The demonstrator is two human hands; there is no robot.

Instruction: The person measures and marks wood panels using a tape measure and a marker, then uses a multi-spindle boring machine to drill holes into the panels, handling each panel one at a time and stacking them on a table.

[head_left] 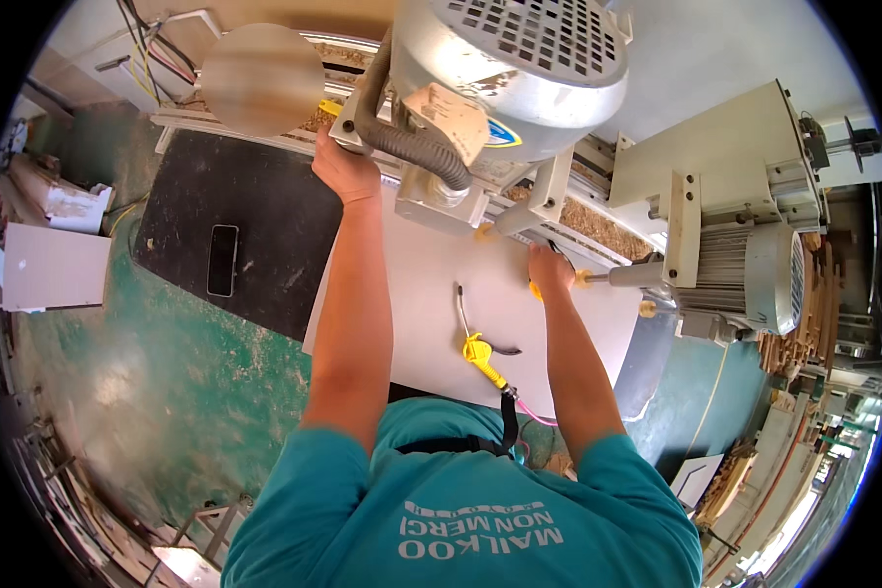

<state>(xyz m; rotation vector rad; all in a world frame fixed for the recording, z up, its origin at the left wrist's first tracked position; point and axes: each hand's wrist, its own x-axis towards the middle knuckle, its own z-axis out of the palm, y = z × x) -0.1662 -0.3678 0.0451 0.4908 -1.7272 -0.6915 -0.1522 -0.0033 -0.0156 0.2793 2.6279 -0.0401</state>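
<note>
A large pale flat board lies on the black worktable in front of me, its far edge at the drilling machine. My left hand is at the board's far left, against a metal bracket near a yellow part; its fingers are mostly hidden there. My right hand rests low over the board's far right, fingers curled beside a dark thin item and a yellow piece. What it grips is unclear. Between my forearms, a yellow air blow gun with a bent nozzle lies on the board.
A big grey motor overhangs the board's far side. Another motor with a yellow-tipped spindle stands right. A phone lies on the black tabletop. Beyond it is a round disc. A pink hose trails from the blow gun.
</note>
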